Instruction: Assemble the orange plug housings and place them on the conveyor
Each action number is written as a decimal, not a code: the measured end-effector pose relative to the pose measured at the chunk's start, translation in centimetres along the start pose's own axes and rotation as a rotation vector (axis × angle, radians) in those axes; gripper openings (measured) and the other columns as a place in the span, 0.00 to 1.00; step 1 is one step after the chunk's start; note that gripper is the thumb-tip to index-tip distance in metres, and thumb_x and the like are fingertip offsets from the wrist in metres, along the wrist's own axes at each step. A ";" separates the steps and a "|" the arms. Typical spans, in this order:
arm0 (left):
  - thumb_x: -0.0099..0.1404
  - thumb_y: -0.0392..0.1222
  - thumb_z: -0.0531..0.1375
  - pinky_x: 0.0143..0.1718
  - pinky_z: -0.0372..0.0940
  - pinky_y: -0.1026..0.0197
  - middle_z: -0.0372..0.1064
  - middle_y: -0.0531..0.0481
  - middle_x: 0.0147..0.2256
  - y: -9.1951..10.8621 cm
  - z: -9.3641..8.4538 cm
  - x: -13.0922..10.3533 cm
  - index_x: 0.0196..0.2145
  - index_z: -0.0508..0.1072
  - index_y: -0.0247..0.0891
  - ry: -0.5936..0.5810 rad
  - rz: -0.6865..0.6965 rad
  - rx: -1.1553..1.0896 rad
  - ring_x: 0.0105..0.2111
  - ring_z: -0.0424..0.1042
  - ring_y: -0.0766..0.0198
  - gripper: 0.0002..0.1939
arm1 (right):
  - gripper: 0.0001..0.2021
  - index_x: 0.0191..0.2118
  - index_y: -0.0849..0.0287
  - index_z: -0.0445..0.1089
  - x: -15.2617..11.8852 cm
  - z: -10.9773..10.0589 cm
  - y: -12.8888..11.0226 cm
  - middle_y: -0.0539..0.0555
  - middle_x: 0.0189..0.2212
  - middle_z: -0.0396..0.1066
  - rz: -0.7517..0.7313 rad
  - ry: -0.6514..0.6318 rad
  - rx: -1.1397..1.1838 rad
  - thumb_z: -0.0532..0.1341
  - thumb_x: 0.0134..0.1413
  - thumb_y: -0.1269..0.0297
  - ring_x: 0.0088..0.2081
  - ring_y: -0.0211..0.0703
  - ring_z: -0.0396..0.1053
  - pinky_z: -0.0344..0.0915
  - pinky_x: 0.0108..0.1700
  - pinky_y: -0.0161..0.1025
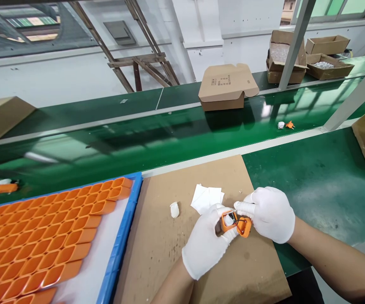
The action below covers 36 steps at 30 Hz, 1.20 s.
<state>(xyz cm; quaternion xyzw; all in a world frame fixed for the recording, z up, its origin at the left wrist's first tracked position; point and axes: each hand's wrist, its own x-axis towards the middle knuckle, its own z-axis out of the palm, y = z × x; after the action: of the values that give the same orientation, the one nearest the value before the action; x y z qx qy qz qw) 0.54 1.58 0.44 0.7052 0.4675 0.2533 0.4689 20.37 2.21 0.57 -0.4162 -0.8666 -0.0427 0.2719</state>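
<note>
The left hand (206, 241) clasps an orange case (225, 227), orange cap (244, 228) at its side, above the cardboard sheet (157, 253); the right hand (269, 215) pinches a thin metal piece (232, 211) there. The sheet's right edge passes beneath that hand; leftward there's room toward the blue tray (122, 236).

My left hand (206, 242) and right hand (268, 215) are gloved in white. The small case (224, 226) is orange, its lid (246, 228) too; my cardboard sheet (157, 240) is brown with dark specks, the counter (312, 181) green, the tray (122, 236) blue-rimmed, its cups (47, 240) orange, the paper (207, 197) white.
</note>
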 end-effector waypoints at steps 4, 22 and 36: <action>0.59 0.35 0.61 0.33 0.67 0.59 0.67 0.52 0.31 -0.5 0.0 -0.1 0.37 0.74 0.40 0.035 0.046 0.016 0.30 0.67 0.62 0.07 | 0.07 0.34 0.51 0.73 -0.1 0.1 0.1 0.45 0.23 0.71 -0.024 0.011 0.030 0.60 0.51 0.70 0.25 0.40 0.57 0.42 0.28 0.40; 0.54 0.21 0.53 0.39 0.62 0.61 0.74 0.48 0.42 -1.9 -0.1 0.1 0.50 0.72 0.42 0.570 0.362 0.628 0.39 0.74 0.60 0.29 | 0.14 0.37 0.53 0.74 -0.4 -0.3 -0.9 0.46 0.20 0.68 0.011 0.026 -0.055 0.56 0.47 0.76 0.23 0.39 0.52 0.38 0.28 0.40; 0.52 0.22 0.53 0.32 0.57 0.58 0.77 0.47 0.37 -1.1 -0.5 0.2 0.47 0.73 0.44 0.569 0.354 0.791 0.32 0.73 0.56 0.28 | 0.15 0.35 0.52 0.72 -0.4 -0.3 -1.0 0.45 0.22 0.69 0.070 -0.016 0.006 0.56 0.41 0.75 0.23 0.41 0.53 0.39 0.28 0.40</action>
<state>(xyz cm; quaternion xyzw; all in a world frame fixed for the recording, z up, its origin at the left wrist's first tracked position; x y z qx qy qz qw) -0.16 2.11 -0.34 0.8002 0.5099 0.3145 -0.0290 19.96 1.16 0.74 -0.4458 -0.8538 -0.0270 0.2675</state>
